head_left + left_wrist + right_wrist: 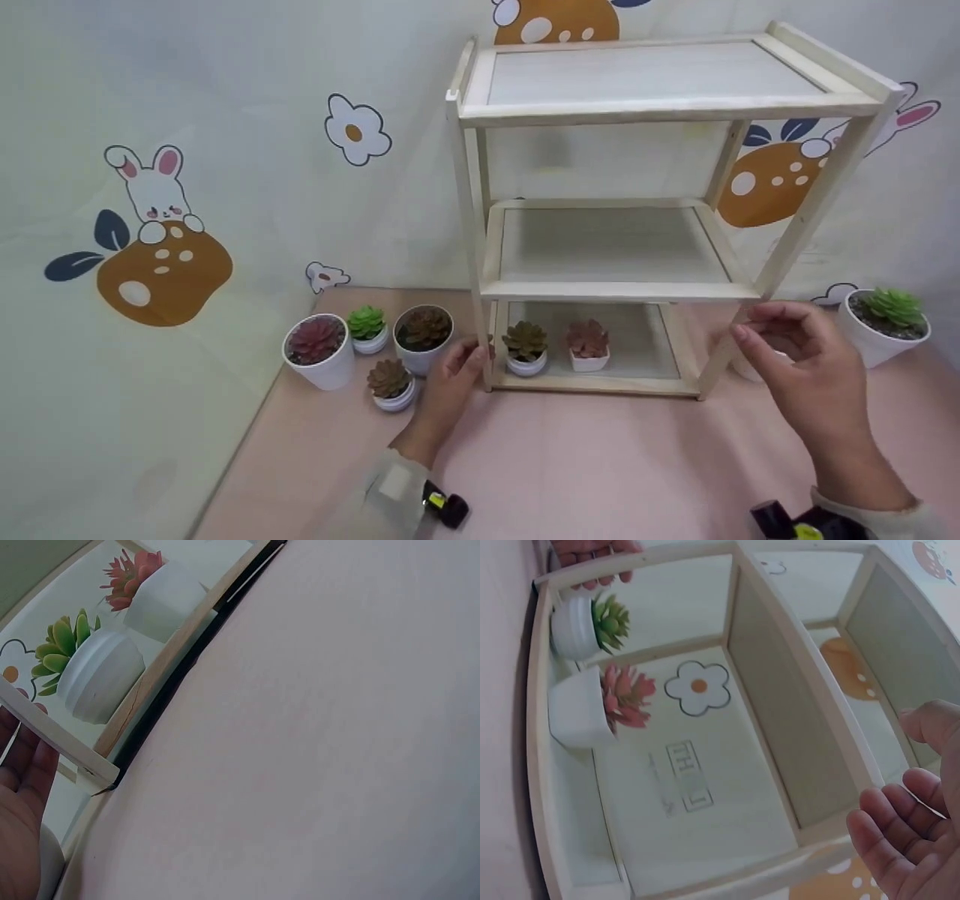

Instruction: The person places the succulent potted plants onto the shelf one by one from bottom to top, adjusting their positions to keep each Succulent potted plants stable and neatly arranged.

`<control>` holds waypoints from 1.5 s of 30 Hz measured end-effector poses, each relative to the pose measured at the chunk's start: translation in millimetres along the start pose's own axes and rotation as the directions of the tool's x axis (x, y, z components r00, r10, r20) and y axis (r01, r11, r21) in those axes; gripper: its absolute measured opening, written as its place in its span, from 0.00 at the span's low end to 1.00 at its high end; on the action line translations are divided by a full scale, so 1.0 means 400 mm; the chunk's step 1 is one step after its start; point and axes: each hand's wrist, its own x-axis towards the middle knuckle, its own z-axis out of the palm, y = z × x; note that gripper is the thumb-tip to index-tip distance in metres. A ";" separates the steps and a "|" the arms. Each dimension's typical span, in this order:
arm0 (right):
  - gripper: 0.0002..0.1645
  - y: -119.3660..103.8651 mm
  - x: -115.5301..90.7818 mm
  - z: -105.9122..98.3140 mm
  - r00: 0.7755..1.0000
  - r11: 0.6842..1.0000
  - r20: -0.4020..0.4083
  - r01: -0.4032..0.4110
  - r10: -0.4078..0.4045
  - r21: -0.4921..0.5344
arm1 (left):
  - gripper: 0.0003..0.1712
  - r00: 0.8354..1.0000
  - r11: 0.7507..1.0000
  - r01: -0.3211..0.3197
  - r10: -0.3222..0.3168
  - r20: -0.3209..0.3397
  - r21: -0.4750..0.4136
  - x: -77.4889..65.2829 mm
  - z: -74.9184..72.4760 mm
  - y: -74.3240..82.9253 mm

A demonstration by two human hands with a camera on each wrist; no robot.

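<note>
A pale wooden three-tier shelf (592,291) stands on the pink tabletop. My left hand (454,375) grips its left front post low down, fingertips reaching behind the post. On the bottom tier sit a brownish-green succulent in a round white pot (526,349) and a pinkish-red succulent in a square white pot (589,346). Beside the right front post, my right hand (814,367) is raised with loosely bent fingers and holds nothing. In the right wrist view its palm (922,840) faces the shelf, apart from the middle tier.
Left of the shelf are a dark red succulent (319,349), a bright green one (367,328), a brown one in a larger pot (424,336) and a small brown one (391,384). A potted green succulent (885,326) stands at right. Behind my right hand, another pot is partly hidden.
</note>
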 end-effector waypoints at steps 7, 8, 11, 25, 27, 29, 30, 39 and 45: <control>0.17 0.037 0.026 -0.045 0.983 0.991 -0.130 -0.122 0.129 0.064 | 0.21 1.000 1.000 -0.023 0.023 0.004 0.005 -0.023 0.008 0.057; 0.16 0.047 0.030 -0.050 0.977 0.986 -0.152 -0.133 0.147 0.100 | 0.21 1.000 1.000 -0.026 0.026 0.003 0.005 -0.026 0.009 0.062; 0.15 0.081 0.045 -0.062 0.957 0.964 -0.208 -0.157 0.201 0.213 | 0.22 0.999 0.999 -0.032 0.032 0.003 -0.003 -0.027 0.010 0.066; 0.29 0.223 0.070 -0.079 0.894 0.930 -0.259 -0.357 0.366 0.082 | 0.21 1.000 1.000 -0.023 0.023 -0.007 -0.001 -0.011 0.007 0.036; 0.34 0.237 0.069 -0.077 0.890 0.922 -0.240 -0.381 0.387 0.070 | 0.20 1.000 1.000 -0.019 0.019 -0.011 -0.009 -0.003 0.004 0.016; 0.40 0.251 0.069 -0.076 0.884 0.906 -0.204 -0.421 0.421 0.047 | 0.21 1.000 1.000 -0.015 0.015 -0.019 -0.011 0.002 0.003 -0.001; 0.43 0.259 0.068 -0.075 0.882 0.900 -0.185 -0.435 0.433 0.032 | 0.21 1.000 1.000 -0.020 0.020 -0.022 -0.008 0.003 0.003 -0.005; 0.61 0.332 0.058 -0.058 0.877 0.876 0.002 -0.481 0.481 -0.040 | 0.21 0.999 0.999 -0.032 0.033 -0.022 0.041 -0.001 0.001 -0.006; 0.60 0.366 0.048 -0.043 0.850 0.849 0.059 -0.527 0.524 0.045 | 0.20 1.000 0.999 -0.012 0.012 -0.012 0.043 -0.001 -0.001 -0.004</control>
